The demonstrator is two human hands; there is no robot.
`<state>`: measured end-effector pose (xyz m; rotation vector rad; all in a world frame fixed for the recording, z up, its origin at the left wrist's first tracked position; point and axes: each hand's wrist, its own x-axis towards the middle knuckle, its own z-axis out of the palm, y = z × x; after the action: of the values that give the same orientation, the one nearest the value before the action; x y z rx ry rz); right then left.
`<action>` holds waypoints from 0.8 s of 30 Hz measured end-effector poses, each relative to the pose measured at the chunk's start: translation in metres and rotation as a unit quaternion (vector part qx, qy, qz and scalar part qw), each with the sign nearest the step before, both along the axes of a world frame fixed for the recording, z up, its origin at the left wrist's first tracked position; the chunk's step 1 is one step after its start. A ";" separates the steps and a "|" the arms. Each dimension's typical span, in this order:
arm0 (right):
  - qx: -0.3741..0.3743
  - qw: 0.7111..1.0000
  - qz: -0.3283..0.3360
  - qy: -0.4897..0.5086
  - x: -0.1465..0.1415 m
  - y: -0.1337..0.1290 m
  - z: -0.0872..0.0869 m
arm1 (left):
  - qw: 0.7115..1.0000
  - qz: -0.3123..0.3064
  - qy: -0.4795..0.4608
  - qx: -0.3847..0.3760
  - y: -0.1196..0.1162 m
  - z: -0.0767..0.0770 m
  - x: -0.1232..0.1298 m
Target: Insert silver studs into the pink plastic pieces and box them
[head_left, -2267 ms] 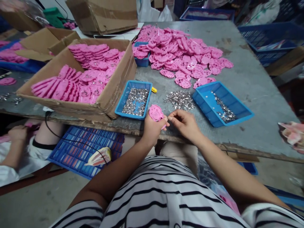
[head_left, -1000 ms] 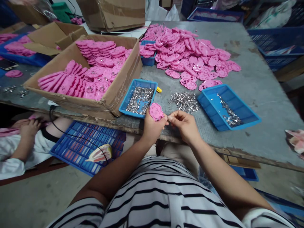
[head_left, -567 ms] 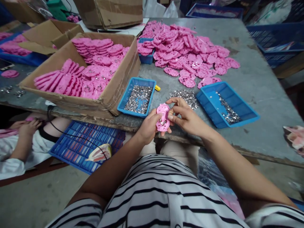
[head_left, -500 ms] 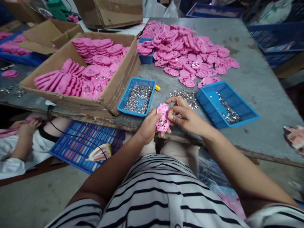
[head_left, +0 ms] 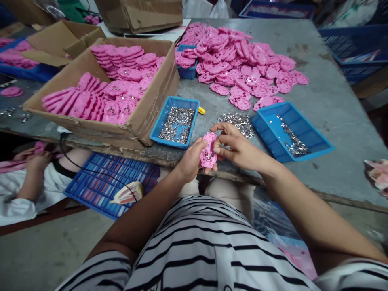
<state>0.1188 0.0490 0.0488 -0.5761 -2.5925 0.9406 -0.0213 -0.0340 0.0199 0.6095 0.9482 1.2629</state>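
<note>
A pink plastic piece [head_left: 208,150] with small metal parts at its lower end is in my left hand [head_left: 191,160], thumb on top and fingers beneath. My right hand [head_left: 233,146] is at the piece's right edge, its thumb and fingers bent together in a pinch; what they hold, if anything, is too small to tell. Beyond my hands lies a loose heap of small metal parts [head_left: 239,122]. A blue tray [head_left: 154,132] of metal parts stands to the left, and a larger blue tray [head_left: 315,139] with fewer parts to the right.
A cardboard box [head_left: 151,103] with stacked pink pieces stands at the left. A big pile of pink pieces [head_left: 242,64] covers the far table. Near the small tray lies a yellow object [head_left: 201,110]. Another person's hands [head_left: 38,155] show at far left, beside a blue crate [head_left: 91,178].
My hands keep nearly the same hold on the pink piece. The view has shifted slightly. At far left the other person's hands have moved a little around a pink object.
</note>
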 end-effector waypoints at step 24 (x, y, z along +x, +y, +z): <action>-0.057 0.997 -0.045 0.037 -0.001 -0.001 -0.012 | 1.000 -0.014 -0.016 -0.010 0.001 0.000 0.000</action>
<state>0.1176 0.0484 0.0368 -0.6690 -2.4388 1.0642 -0.0209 -0.0325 0.0195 0.5841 0.9222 1.2327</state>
